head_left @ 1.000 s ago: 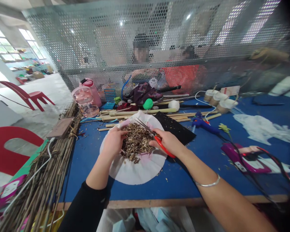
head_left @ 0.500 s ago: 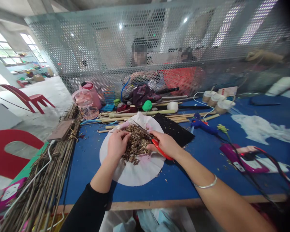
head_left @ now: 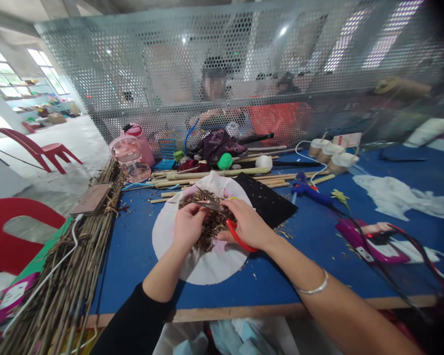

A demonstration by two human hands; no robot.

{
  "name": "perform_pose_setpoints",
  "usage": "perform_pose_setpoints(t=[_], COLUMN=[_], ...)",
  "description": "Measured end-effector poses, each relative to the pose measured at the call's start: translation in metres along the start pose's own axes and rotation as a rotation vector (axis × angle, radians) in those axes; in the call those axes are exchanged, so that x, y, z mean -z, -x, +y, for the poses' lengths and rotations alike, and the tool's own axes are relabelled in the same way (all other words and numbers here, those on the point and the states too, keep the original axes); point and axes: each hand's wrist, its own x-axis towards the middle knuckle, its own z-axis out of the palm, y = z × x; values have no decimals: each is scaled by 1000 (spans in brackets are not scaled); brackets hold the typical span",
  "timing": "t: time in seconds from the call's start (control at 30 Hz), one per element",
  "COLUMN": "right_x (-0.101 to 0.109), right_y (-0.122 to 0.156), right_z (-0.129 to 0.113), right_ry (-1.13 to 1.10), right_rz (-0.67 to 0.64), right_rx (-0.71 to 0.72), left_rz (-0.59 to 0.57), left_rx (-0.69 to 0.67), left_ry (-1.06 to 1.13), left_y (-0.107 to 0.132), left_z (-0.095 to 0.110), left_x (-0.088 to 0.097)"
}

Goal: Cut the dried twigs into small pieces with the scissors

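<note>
A round white paper sheet (head_left: 203, 264) lies on the blue table with a heap of brown dried plant bits (head_left: 210, 222) in its middle. My left hand (head_left: 188, 224) pinches a small piece of the dried stuff over the heap. My right hand (head_left: 246, 222) grips red-handled scissors (head_left: 222, 212); their blades point left and meet the piece by my left fingertips. A silver bangle sits on my right wrist.
A bundle of dry stalks (head_left: 70, 276) runs along the table's left edge, with a phone (head_left: 92, 197) on it. Bamboo sticks (head_left: 222, 175), a black sheet (head_left: 268, 197), a blue glue gun (head_left: 313, 192), paper cups (head_left: 333, 153) and a pink jar (head_left: 131, 153) lie behind. People sit beyond the mesh screen.
Both hands came together over the heap. The scissors swung left and their blades now reach the piece in my left fingers.
</note>
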Motion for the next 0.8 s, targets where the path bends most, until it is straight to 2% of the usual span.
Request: perform_pose_setpoints(t=[0.17, 0.47, 0.63, 0.8], right_x=[0, -5, -6, -4], right_y=[0, 1, 3, 3], right_z=[0, 0, 0, 2], right_ry=[-6, -118, -192, -167], right_rz=[-11, -21, -8, -24], right_rx=[-1, -30, -91, -106], left_rz=[46, 15, 14, 29], left_rx=[-37, -71, -110, -131], left_ry=[-46, -40, -94, -182], left_y=[3, 7, 11, 11], left_z=[2, 2, 6, 7], left_x=[-2, -3, -3, -1])
